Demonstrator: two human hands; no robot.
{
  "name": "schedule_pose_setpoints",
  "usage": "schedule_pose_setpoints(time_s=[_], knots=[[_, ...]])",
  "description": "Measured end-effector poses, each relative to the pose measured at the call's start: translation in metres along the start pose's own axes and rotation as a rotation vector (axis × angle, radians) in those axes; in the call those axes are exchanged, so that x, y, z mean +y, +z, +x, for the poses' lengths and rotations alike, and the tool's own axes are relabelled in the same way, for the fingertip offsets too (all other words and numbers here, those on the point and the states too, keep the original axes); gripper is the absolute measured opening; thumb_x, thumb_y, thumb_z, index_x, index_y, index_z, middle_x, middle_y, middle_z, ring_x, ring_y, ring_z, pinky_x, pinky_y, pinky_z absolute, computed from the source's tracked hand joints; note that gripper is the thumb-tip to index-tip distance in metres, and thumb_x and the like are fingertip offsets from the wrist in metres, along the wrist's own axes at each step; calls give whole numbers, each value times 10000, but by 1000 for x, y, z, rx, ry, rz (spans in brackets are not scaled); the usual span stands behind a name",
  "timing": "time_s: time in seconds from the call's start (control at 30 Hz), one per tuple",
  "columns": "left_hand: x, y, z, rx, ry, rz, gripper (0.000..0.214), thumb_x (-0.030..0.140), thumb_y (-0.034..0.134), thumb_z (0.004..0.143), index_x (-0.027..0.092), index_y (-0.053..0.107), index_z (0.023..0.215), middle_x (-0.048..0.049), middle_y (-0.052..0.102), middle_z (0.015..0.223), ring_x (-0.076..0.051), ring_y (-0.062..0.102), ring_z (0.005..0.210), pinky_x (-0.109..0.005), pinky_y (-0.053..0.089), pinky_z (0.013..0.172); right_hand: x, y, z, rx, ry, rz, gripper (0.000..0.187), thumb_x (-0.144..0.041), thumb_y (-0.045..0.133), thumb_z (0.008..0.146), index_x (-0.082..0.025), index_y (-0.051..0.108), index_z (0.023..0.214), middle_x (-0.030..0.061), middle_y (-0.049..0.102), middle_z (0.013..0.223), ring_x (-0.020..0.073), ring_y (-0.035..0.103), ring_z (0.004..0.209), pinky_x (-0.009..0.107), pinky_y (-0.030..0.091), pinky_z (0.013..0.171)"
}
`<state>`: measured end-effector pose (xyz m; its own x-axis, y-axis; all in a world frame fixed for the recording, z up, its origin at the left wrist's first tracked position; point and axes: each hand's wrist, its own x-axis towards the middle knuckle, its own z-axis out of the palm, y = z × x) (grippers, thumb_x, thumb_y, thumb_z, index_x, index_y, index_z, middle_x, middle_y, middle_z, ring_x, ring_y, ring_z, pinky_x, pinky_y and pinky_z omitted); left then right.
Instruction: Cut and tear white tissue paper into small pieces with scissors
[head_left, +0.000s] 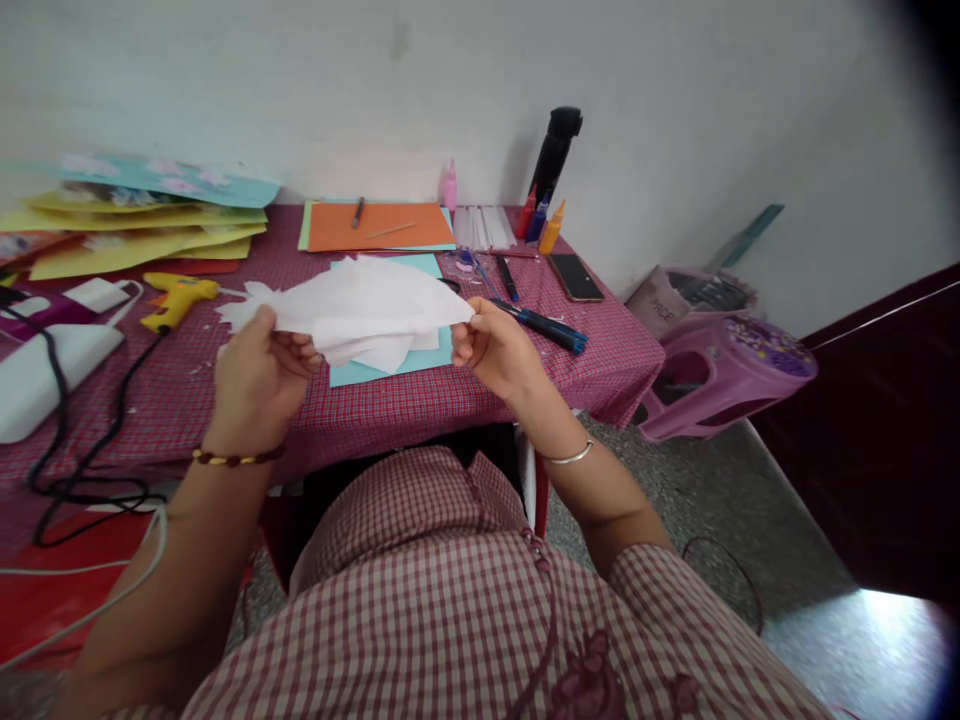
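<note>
A sheet of thin white tissue paper (pixel 367 305) stretches between my two hands above the table. My left hand (pixel 262 365) grips its gathered left end, where the edge fans out in ruffles. At the other end, my right hand (pixel 495 345) pinches a pointed corner between thumb and fingers. Beneath the tissue lies a light blue sheet of paper (pixel 349 374), partly covered. More white paper rests on the blue sheet below the held piece, though I cannot tell where one layer ends and another begins.
A yellow glue gun (pixel 176 298) lies left, near a white box (pixel 52 375) and black cables. Decorated paper sheets (pixel 150 225) are stacked behind. Orange paper (pixel 375 225), glue sticks (pixel 484 228), paint bottles (pixel 553 228), a phone (pixel 576 277) and a blue-black tool (pixel 551 328) occupy the back and right.
</note>
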<state>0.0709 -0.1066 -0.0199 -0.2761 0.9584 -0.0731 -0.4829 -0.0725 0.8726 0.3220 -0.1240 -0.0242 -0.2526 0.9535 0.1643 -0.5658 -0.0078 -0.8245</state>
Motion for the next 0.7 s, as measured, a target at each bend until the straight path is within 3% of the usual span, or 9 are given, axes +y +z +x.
schedule_pose_setpoints(time_s=[0.1,0.27,0.53,0.63,0.7], knots=[[-2,-4,8,94,-123,-88,353,252,382,994,176,454,657,37,490,440,-72,461,438,-201,339,458,-4,-4,3,58,24,72,207,-243,639,677,-216,458,774,-85,555,621,49,439,467,214,414,474],[1,-15,16,126,-137,-128,353,264,397,991,177,438,651,42,497,453,-64,454,458,-196,341,479,-12,-15,7,128,41,179,200,-228,633,647,-219,457,741,-83,523,591,54,413,479,208,391,475],[29,-29,32,174,-46,-134,381,307,280,1024,176,543,782,26,615,543,-99,587,602,-247,480,651,-49,-40,3,185,-200,172,119,-242,634,674,-219,520,698,-72,529,579,60,391,443,206,393,455],[47,-23,59,127,44,-154,341,268,291,1018,187,510,769,52,575,524,-92,553,599,-233,475,647,-59,-50,2,90,-262,199,128,-211,651,615,-207,552,695,-77,533,553,48,399,434,185,367,430],[55,-9,87,-39,119,-104,265,198,332,986,181,505,785,58,599,579,-80,568,680,-216,489,711,-62,-56,3,27,-357,220,155,-191,660,562,-191,531,649,-85,545,549,14,374,409,145,316,396]])
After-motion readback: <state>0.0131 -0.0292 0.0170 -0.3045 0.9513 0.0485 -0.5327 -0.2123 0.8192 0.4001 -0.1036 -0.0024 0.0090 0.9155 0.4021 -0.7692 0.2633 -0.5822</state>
